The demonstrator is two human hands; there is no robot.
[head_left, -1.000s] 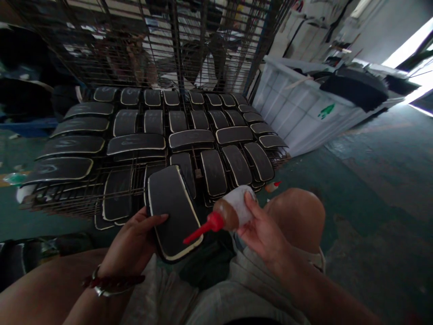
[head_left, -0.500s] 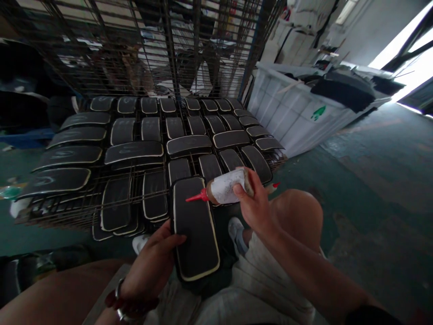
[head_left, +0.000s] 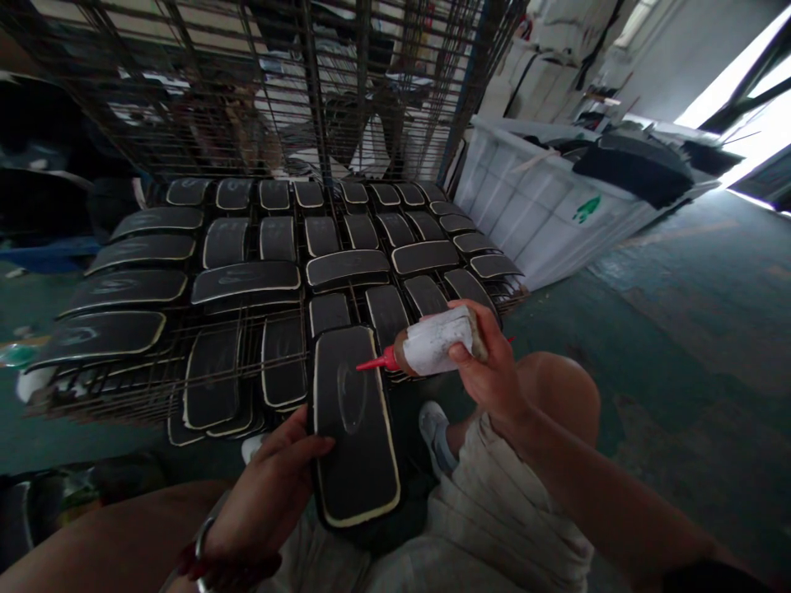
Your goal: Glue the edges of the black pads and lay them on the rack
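My left hand (head_left: pixel 272 469) grips the left edge of a black rounded rectangular pad (head_left: pixel 358 461) with a cream border, its thumb on the top face. A shiny oval loop of wet, clear liquid marks the pad's upper half. In my right hand (head_left: pixel 494 354) is a glue bottle (head_left: pixel 436 342) with a white wrapping and a red pointed nozzle. It lies nearly level, the nozzle tip over the upper part of the pad; whether it touches the surface I cannot tell.
Rows of similar black pads (head_left: pixel 349 265) cover a wire rack (head_left: pixel 247 329) ahead, several with shiny marks. Behind it stands a tall wire mesh cage (head_left: pixel 321 91). A white bin (head_left: pixel 525 189) heaped with dark material (head_left: pixel 636 173) is at the right. Green floor (head_left: pixel 680 329) extends beside it.
An oval loop of liquid has appeared on the pad's upper half. My right hand and the bottle have shifted slightly right. My left hand still holds the pad.
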